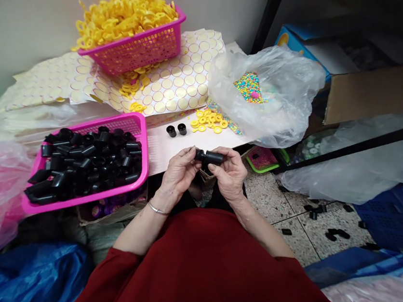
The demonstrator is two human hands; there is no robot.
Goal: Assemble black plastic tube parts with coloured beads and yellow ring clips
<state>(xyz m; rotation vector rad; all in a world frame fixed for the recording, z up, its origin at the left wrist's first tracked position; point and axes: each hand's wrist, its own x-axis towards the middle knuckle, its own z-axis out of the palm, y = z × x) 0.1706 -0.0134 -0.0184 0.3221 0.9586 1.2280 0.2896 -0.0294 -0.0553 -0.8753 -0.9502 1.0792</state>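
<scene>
My left hand (181,170) and my right hand (228,172) meet in front of my chest, both closed on a short black plastic tube (211,157) held sideways between the fingertips. The left fingers pinch its left end, the right fingers wrap its right end. Just beyond my hands, two small black caps (176,130) stand on the white sheet beside a scatter of yellow rings (209,121).
A pink basket (141,137) of black tubes sits at my left. Another pink basket (144,47) heaped with yellow rings stands at the back on sticker sheets. A clear bag (282,107) holds coloured beads. Black pieces (336,232) litter the floor at right.
</scene>
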